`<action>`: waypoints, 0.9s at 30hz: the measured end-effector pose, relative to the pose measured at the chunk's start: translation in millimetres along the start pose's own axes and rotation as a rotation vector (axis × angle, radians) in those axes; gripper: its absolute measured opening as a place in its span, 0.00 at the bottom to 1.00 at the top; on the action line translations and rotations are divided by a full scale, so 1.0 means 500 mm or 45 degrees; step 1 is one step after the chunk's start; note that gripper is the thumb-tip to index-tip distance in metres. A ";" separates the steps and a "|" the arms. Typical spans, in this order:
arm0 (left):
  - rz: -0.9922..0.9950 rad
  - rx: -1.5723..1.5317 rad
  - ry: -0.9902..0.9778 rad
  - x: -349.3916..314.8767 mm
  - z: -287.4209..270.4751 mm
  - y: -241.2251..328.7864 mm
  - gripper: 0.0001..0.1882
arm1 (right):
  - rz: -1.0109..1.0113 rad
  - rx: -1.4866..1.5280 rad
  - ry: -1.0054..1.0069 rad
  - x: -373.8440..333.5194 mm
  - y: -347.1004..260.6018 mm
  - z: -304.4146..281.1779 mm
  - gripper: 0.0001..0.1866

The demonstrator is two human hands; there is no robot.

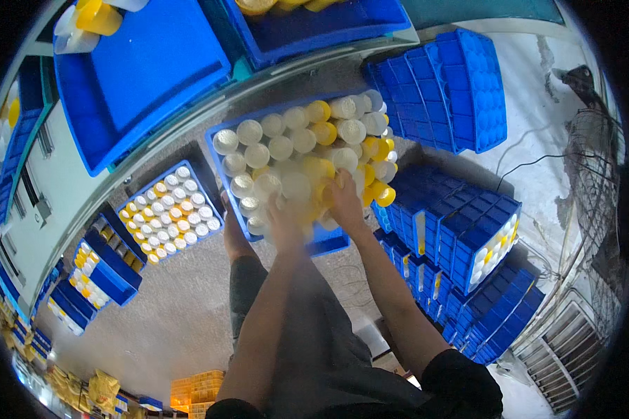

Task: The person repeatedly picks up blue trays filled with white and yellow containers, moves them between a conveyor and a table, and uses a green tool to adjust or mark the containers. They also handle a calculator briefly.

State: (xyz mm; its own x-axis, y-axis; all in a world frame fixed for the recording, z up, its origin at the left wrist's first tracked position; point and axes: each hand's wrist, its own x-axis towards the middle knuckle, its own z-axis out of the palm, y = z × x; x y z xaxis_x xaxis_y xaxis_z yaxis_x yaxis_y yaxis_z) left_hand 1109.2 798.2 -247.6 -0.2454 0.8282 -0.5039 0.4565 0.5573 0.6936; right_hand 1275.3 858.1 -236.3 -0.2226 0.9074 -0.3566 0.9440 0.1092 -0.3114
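Note:
A blue tray (220, 157) in front of me is filled with rows of round, open cups, some translucent white (249, 132) and some yellow (323, 133). My left hand (284, 220) is over the near middle of the cups, beside a blurred translucent cup (295, 185). Motion smears its fingers, so their grip is unclear. On its right, my right hand (346, 199) has its fingers curled at a yellow cup (321, 187) among the white ones. The cups at the tray's right side lean outward in a pile.
Blue crates stand stacked at the right (461, 216) and far right (440, 91). A blue crate of white and yellow cups (169, 213) lies on the floor at left. Beyond is a workbench (70, 181) with a large blue bin (147, 77). My foot (232, 227) is beside the tray.

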 end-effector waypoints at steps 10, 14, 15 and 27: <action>0.154 0.217 -0.268 0.036 0.069 -0.078 0.49 | 0.003 -0.198 -0.312 0.027 -0.011 -0.003 0.37; 0.199 0.235 -0.182 0.034 0.043 -0.057 0.50 | 0.061 -0.317 -0.225 0.005 -0.011 0.011 0.38; 0.151 0.245 -0.188 0.037 0.019 -0.041 0.50 | 0.055 -0.357 -0.215 -0.001 -0.014 0.022 0.38; 0.799 0.093 0.864 0.422 -0.747 0.229 0.12 | -0.278 0.121 -0.337 0.210 -0.331 -0.282 0.20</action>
State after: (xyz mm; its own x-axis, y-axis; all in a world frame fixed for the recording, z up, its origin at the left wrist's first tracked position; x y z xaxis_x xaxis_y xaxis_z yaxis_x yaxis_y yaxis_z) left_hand 790.3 1058.9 -82.4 -0.3725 0.8475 0.3782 0.7222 0.0088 0.6916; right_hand 1130.0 992.4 -97.8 -0.4835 0.7289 -0.4847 0.8432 0.2393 -0.4813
